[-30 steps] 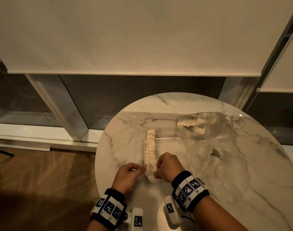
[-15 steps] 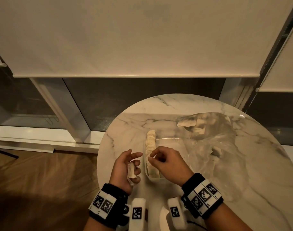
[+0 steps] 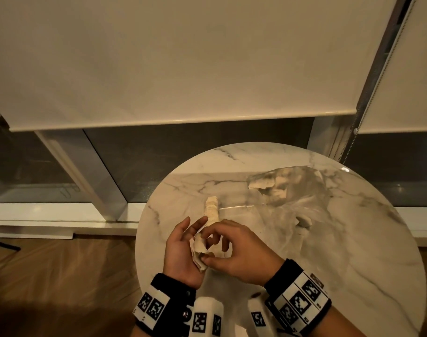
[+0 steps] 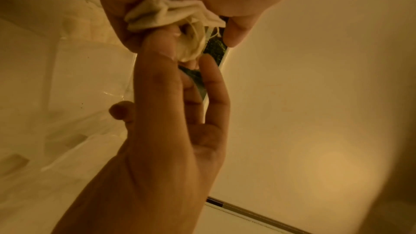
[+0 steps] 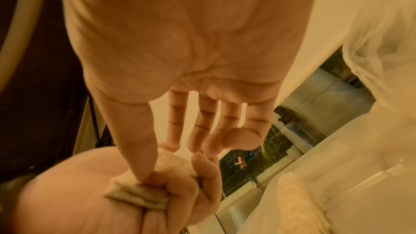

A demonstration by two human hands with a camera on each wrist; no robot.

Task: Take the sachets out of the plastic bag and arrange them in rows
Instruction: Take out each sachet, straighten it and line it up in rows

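Observation:
On the round marble table lies a clear plastic bag with pale sachets still inside. A row of sachets runs away from me left of the bag; it also shows in the right wrist view as a pale row of sachets. My left hand holds a small stack of sachets in its curled fingers above the table's near edge. My right hand pinches that stack of sachets between thumb and forefinger. The same stack of sachets fills the left wrist view.
The table's near and left edges drop to a wooden floor. A window with a lowered roller blind stands behind the table. The crumpled bag covers the table's middle and far right.
Both hands left the near end of the row and rose. The left hand turned palm up with a small stack of sachets; the right hand came over and now pinches it.

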